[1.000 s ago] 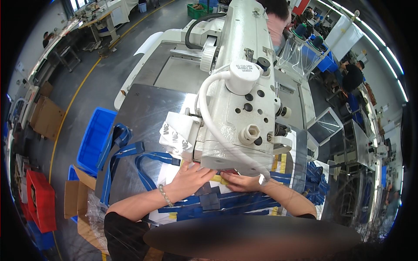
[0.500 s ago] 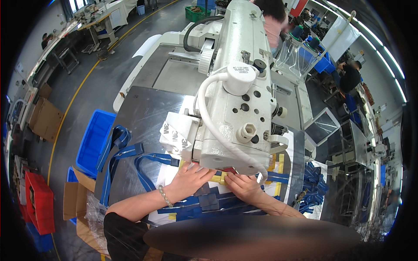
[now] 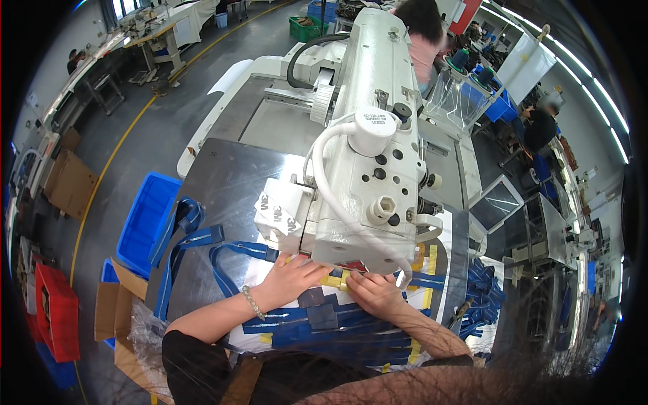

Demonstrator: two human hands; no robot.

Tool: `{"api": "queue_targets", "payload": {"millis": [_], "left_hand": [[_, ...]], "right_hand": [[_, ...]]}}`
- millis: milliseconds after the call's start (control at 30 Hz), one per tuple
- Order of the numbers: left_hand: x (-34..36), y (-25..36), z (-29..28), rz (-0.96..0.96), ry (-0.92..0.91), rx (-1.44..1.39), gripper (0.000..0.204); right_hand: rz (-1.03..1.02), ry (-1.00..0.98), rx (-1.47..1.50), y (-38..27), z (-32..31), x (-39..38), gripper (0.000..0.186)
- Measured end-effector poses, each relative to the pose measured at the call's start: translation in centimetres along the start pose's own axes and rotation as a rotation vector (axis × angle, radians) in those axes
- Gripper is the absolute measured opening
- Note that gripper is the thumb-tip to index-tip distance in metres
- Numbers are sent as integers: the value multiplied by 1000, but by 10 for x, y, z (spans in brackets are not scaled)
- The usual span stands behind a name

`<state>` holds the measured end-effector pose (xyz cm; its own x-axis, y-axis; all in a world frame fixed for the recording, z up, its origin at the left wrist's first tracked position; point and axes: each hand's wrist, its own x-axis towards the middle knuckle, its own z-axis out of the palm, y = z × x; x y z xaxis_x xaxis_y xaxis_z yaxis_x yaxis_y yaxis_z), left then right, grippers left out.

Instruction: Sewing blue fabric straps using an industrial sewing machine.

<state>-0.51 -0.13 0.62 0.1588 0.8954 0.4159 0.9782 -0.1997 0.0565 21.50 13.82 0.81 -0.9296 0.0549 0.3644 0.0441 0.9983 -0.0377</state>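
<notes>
Under the front of a white industrial sewing machine, both my hands rest at the work area. My left hand, with a beaded bracelet at the wrist, lies with fingers stretched toward a yellow strip; some fingertips are hidden by the machine head. On the strip's other side, my right hand lies with its fingers extended and touching the yellow piece. Blue webbing straps with dark square patches lie just in front of my hands. One blue strap runs in from the left.
A blue bin and an open cardboard box stand left of the metal table. A heap of blue straps lies at the right. Behind it is a tilted screen. Other people sit farther off.
My right hand's fingers have spread flatter over the yellow piece, and that hand has shifted slightly. My left hand stays nearly in place. The view has tilted a little.
</notes>
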Motion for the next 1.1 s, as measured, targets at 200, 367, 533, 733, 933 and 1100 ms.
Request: {"api": "queue_targets", "payload": {"millis": [200,367,533,733,933,1100], "left_hand": [[-2,-5,3,72,18,15,41],[-4,-6,-3,85,57,-79,36],[-11,-10,16,119,0,-214,34],[-17,-14,28,20,-96,-339,37],[-1,-18,11,25,-187,-387,31],[2,-27,1,30,-327,-431,22]], "right_hand": [[21,37,73,0,-5,6,33],[25,54,84,0,1,2,34],[116,-34,251,8,11,-12,30],[190,-128,463,26,0,-4,28],[-872,4,-940,47,-1,30,36],[-1310,188,-1424,48,8,48,38]]}}
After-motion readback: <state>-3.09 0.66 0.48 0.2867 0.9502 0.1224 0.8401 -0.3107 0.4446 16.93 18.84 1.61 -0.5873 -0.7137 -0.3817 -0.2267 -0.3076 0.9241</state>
